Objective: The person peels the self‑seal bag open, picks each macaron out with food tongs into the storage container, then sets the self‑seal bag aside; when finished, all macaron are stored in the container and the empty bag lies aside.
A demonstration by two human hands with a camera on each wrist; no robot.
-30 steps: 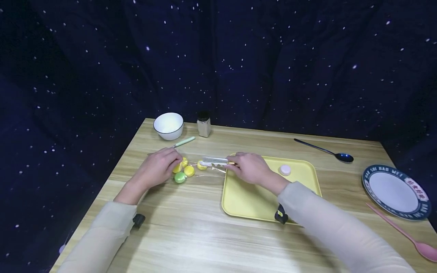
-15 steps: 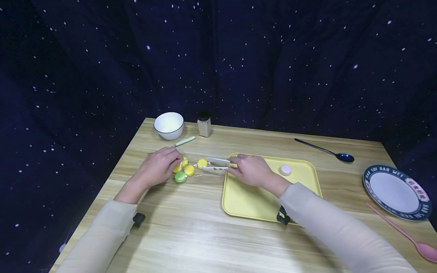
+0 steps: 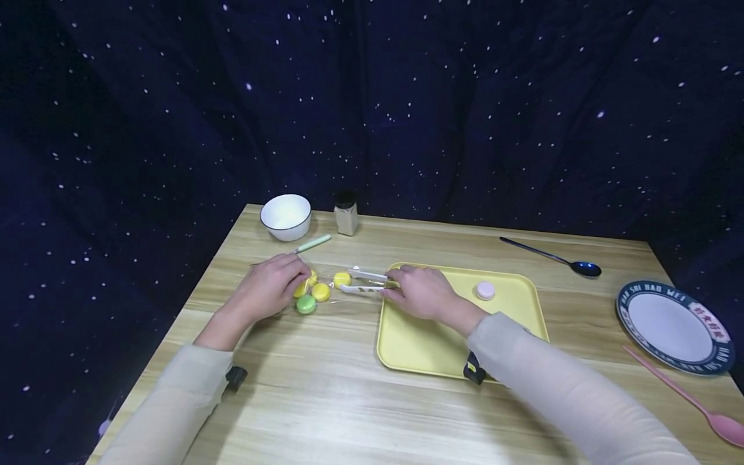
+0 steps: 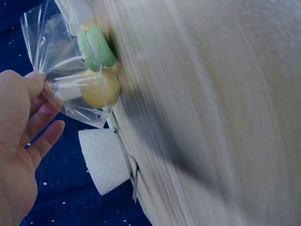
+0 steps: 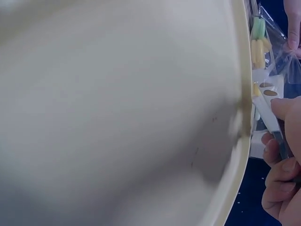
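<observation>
My left hand (image 3: pixel 270 287) pinches the edge of a clear plastic bag (image 4: pixel 63 61) between thumb and fingers. Inside lie several yellow macarons (image 3: pixel 320 292) and a green macaron (image 3: pixel 306 304). My right hand (image 3: pixel 423 292) grips white-tipped tongs (image 3: pixel 361 289) over the left edge of the yellow tray (image 3: pixel 418 352). The tongs' arms stand apart, and their tips reach into the bag's right end, right by the rightmost yellow macaron (image 3: pixel 341 279). A pale lilac macaron (image 3: pixel 485 290) sits on the tray, right of my right hand.
Behind the bag are a white bowl (image 3: pixel 286 218), a black-lidded jar (image 3: pixel 346 218) and a green-handled utensil (image 3: pixel 314 243), partly hidden by my left hand. To the right lie a dark spoon (image 3: pixel 584 268), a blue-rimmed plate (image 3: pixel 668 327) and a pink spoon (image 3: pixel 723 426).
The tongs' arms were close together over the rightmost yellow macaron and have spread apart, with their tips now beside it. My left hand stays on the bag.
</observation>
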